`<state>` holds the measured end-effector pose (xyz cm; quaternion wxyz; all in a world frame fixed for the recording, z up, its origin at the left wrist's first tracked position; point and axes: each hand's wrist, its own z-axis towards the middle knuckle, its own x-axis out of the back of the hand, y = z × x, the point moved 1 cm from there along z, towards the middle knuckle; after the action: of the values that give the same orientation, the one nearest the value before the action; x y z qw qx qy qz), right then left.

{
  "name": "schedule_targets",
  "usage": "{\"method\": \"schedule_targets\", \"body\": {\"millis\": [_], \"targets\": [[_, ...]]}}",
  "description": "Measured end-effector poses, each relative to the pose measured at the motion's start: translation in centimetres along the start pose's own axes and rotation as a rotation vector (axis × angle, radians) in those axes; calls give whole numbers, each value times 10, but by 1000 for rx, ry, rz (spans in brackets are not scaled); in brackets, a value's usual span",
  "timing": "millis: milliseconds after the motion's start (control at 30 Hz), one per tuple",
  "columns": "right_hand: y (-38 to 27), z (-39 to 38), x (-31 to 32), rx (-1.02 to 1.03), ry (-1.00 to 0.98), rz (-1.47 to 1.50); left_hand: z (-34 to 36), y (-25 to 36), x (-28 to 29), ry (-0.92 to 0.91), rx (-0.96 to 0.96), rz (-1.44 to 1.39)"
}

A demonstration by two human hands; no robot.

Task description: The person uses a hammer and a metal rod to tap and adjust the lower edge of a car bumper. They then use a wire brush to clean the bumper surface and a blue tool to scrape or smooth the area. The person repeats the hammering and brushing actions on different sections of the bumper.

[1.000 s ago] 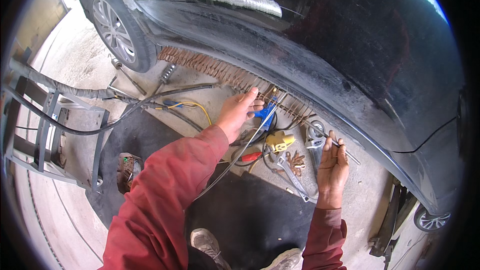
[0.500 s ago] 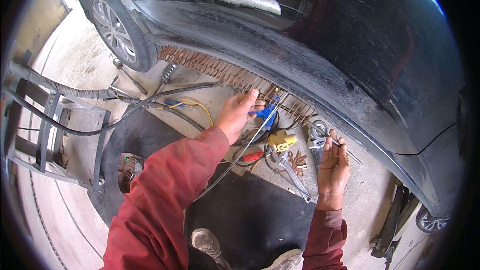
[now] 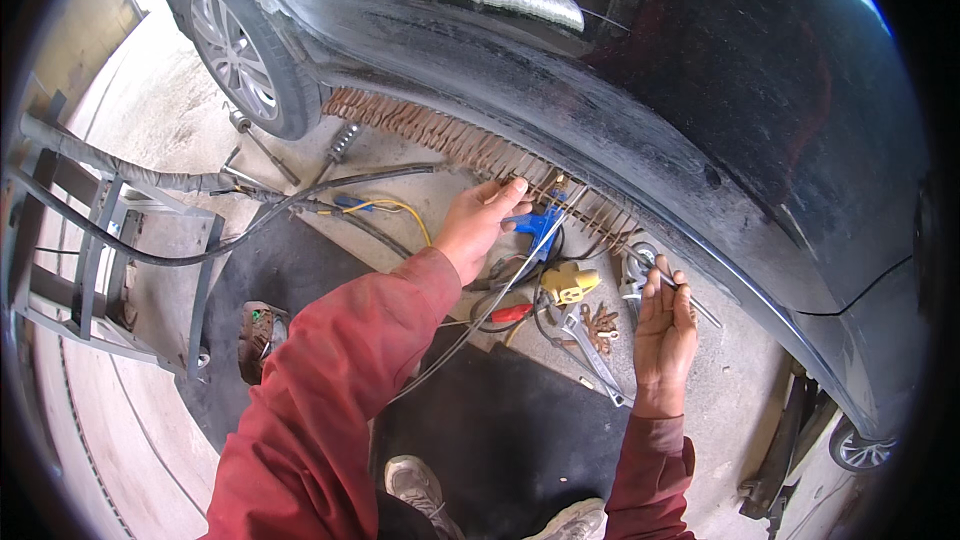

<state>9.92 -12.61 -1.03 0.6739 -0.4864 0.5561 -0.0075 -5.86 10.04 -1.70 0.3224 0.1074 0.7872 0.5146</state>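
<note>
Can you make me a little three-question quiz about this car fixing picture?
1. True or false: the left hand reaches to the row of rusty pins along the car's bottom edge.
2. What does the right hand hold: A) a thin metal rod, B) a hammer, C) a cup?
3. What colour is the plug lying between the hands?

Key: 1 true; 2 A; 3 yellow.
</note>
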Motion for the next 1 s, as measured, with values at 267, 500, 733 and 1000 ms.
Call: {"method": "schedule_targets", "body": {"millis": [267,500,733,1000], "targets": [[3,4,0,-19,8,-23,-2,0,-5,53,-38,0],[7,3,-1,-8,8,-18,-3,-1,-7,80,-61,-4],[11,5,-3,-25,49,-34,-5,3,-5,56,-17,38],[-14,-4,14,3,172,-244,-3,18,8,65,48,-8]]}}
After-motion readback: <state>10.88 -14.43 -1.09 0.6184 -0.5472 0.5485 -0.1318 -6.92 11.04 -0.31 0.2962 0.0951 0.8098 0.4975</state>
